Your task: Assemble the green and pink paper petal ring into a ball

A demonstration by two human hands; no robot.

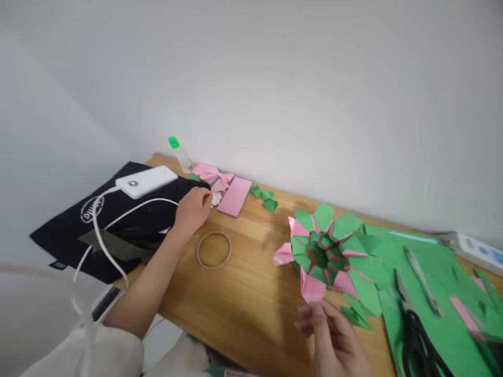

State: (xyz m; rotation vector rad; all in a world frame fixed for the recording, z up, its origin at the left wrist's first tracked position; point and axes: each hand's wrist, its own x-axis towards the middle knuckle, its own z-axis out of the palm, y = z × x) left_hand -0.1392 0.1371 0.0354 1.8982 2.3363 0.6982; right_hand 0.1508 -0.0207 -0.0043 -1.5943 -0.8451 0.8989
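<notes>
A ring-shaped folded paper flower (302, 262) in green and pink stands on the wooden table, its centre hollow. With thumb and fingers, my right hand (334, 337) pinches the tip of one pink petal at its near side. Over at the left, my left hand (192, 210) rests near the edge of a black bag with its fingers curled in; whatever they hold is hidden. Just beyond those fingertips are a small white crumpled piece (216, 199), a flat pink paper rectangle (234, 196) and folded pink paper pieces (214, 175).
A white power bank (147, 181) with a cable lies on the black bag (118, 220). A glue bottle (181, 154) stands behind. Near me is a thin ring (214, 250). Scissors (412, 324) and a pen-like cutter (423, 283) lie on the green mat (436, 256). Small green pieces (267, 198) sit by the wall.
</notes>
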